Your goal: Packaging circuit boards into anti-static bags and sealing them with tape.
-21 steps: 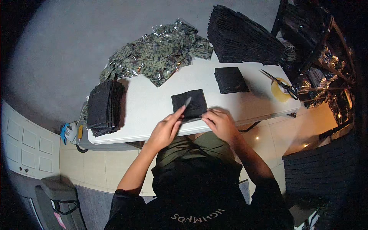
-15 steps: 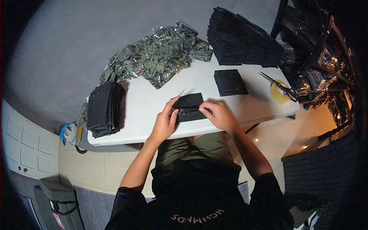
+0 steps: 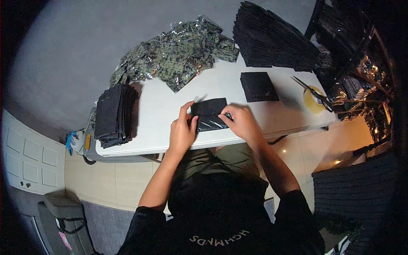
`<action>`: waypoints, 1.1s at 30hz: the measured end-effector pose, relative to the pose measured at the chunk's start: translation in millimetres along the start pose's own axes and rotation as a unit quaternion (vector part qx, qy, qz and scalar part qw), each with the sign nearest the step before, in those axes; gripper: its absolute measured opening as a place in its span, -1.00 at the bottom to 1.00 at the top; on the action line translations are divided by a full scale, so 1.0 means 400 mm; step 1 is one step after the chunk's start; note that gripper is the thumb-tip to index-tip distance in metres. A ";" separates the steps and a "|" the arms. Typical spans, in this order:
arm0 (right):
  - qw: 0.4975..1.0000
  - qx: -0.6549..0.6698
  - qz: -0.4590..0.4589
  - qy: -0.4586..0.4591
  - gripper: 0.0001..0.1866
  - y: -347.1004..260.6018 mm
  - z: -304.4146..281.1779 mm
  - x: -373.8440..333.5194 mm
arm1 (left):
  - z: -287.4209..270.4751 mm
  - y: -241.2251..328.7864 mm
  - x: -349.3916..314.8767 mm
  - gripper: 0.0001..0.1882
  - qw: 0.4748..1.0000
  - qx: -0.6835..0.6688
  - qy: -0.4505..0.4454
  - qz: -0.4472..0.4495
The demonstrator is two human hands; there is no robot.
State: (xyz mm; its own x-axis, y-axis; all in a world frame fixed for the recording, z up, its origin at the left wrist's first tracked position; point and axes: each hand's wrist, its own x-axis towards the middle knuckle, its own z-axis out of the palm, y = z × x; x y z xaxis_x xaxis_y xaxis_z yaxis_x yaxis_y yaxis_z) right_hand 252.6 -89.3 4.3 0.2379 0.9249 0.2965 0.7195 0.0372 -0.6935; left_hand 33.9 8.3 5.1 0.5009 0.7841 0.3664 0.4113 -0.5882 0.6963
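A flat black packet [image 3: 209, 111] lies near the front edge of the white table, its lower part glossy like clear plastic. At its left edge is my left hand [image 3: 183, 129], thumb and forefinger apart and touching the side. A thin pale sliver stands out near that forefinger; I cannot make out what it is. My right hand [image 3: 241, 121] has its fingers curled and pinched at the packet's right edge. Beyond that hand lies a small stack of black folded pieces [image 3: 258, 87].
Camouflage pieces in clear plastic [image 3: 174, 55] are heaped at the back of the white table [image 3: 157, 114]. A tall black stack [image 3: 112, 114] stands left, a bigger black pile [image 3: 272, 40] back right. Scissors [image 3: 312, 91] lie across a yellowish tape roll [image 3: 313, 102] at the right.
The flap over the packet's middle now lies flat, and the glossy lower part shows more. My left thumb and forefinger have spread apart. The whole view has shifted slightly.
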 end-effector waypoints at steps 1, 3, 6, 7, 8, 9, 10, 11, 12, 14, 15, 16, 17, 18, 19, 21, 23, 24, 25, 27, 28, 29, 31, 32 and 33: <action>1.000 -0.001 0.000 0.001 -0.82 0.010 0.007 0.001 | 0.003 -0.002 0.000 -0.43 1.000 0.000 0.000 0.001; 0.994 -0.040 -0.075 0.067 -0.81 0.034 0.028 0.004 | 0.009 -0.006 -0.002 -0.43 1.000 0.011 0.008 0.002; 0.995 -0.039 -0.055 0.069 -0.80 0.041 0.042 0.003 | 0.013 -0.013 -0.003 -0.43 1.000 0.022 0.016 0.011; 0.995 -0.039 -0.056 0.068 -0.80 0.039 0.042 0.004 | 0.012 -0.017 -0.005 -0.43 1.000 0.023 0.018 0.011; 0.993 -0.060 -0.077 0.070 -0.80 0.038 0.040 0.005 | 0.009 -0.021 -0.010 -0.43 1.000 0.010 0.023 0.002; 0.989 -0.082 -0.096 0.072 -0.80 0.038 0.038 0.005 | 0.007 -0.018 -0.012 -0.43 1.000 -0.003 0.026 -0.005; 0.989 -0.083 -0.096 0.074 -0.80 0.037 0.037 0.004 | 0.006 -0.015 -0.017 -0.43 1.000 -0.004 0.026 -0.004; 0.989 -0.087 -0.092 0.074 -0.80 0.037 0.038 0.003 | 0.006 -0.011 -0.022 -0.44 0.999 0.001 0.021 -0.026; 0.989 -0.090 -0.090 0.073 -0.79 0.031 0.039 0.002 | 0.002 -0.006 -0.027 -0.44 0.999 0.008 0.017 -0.051; 0.989 -0.097 -0.085 0.069 -0.79 0.023 0.038 0.005 | 0.005 -0.011 -0.029 -0.45 0.999 0.027 0.027 -0.024; 0.989 -0.105 -0.079 0.066 -0.79 0.023 0.038 0.004 | 0.007 -0.011 -0.031 -0.45 0.998 0.046 0.036 0.003; 0.989 -0.104 -0.078 0.065 -0.79 0.024 0.038 0.004 | 0.008 -0.011 -0.030 -0.45 0.998 0.046 0.036 0.002; 0.988 -0.109 -0.083 0.071 -0.79 0.025 0.038 0.005 | 0.009 -0.013 -0.028 -0.45 0.998 0.051 0.034 0.003; 0.987 -0.115 -0.086 0.078 -0.79 0.026 0.037 0.006 | 0.009 -0.013 -0.026 -0.45 0.998 0.057 0.033 0.005; 0.987 -0.115 -0.086 0.078 -0.79 0.026 0.039 0.005 | 0.010 -0.014 -0.026 -0.45 0.998 0.057 0.032 0.005; 0.988 -0.106 -0.069 0.087 -0.78 0.025 0.043 0.003 | 0.011 -0.013 -0.026 -0.44 0.997 0.065 0.040 0.006; 0.987 -0.113 -0.069 0.089 -0.78 0.028 0.048 0.001 | 0.009 -0.011 -0.026 -0.43 0.997 0.072 0.038 -0.003; 0.986 -0.119 -0.068 0.091 -0.77 0.028 0.048 0.000 | 0.010 -0.010 -0.026 -0.42 0.996 0.079 0.035 -0.012; 0.986 -0.120 -0.068 0.092 -0.77 0.029 0.049 -0.002 | 0.011 -0.010 -0.025 -0.42 0.996 0.078 0.035 -0.011; 0.982 -0.134 -0.082 0.107 -0.74 0.019 0.052 -0.005 | 0.012 -0.011 -0.026 -0.41 0.996 0.077 0.040 -0.020; 0.982 -0.133 -0.082 0.107 -0.74 0.011 0.053 -0.008 | 0.012 -0.014 -0.027 -0.41 0.996 0.078 0.040 -0.019; 0.983 -0.135 -0.068 0.108 -0.72 0.002 0.054 -0.012 | 0.012 -0.017 -0.028 -0.41 0.995 0.082 0.047 -0.022; 0.983 -0.137 -0.053 0.111 -0.70 -0.005 0.051 -0.017 | 0.010 -0.014 -0.028 -0.41 0.995 0.086 0.053 -0.023; 0.981 -0.148 -0.054 0.109 -0.68 -0.003 0.053 -0.018 | 0.008 -0.013 -0.031 -0.42 0.995 0.076 0.064 -0.027; 0.980 -0.159 -0.054 0.109 -0.66 -0.003 0.052 -0.016 | 0.006 -0.010 -0.032 -0.43 0.995 0.066 0.075 -0.030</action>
State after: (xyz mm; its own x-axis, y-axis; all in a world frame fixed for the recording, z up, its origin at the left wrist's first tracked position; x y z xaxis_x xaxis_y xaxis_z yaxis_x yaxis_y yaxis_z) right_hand 236.8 -87.5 -10.5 0.2587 0.8177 0.5142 0.9068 -0.0223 -0.4209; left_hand 27.8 0.3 -3.7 0.3580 0.8331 0.4216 0.5381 -0.5531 0.6360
